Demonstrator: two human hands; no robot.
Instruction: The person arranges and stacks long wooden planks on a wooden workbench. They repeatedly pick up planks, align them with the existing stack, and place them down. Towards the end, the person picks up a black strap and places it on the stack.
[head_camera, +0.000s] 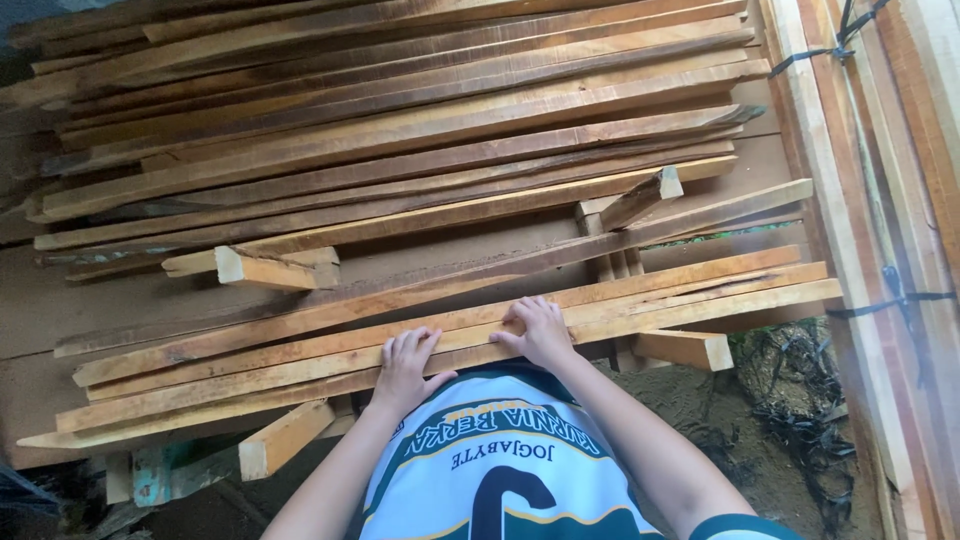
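While both arms reach forward | left hand (405, 362), right hand (540, 330) flat on wooden slat (300, 375) | grip seemingly open, palms down

A stack of long, rough-sawn wooden slats (400, 150) lies lengthwise across a flat brown wooden platform (60, 300), covering most of it from the far edge to the near edge. Short crosswise wood blocks (265, 268) sit between layers. Below the near edge, what seems to be bare earth floor (680, 400) shows.
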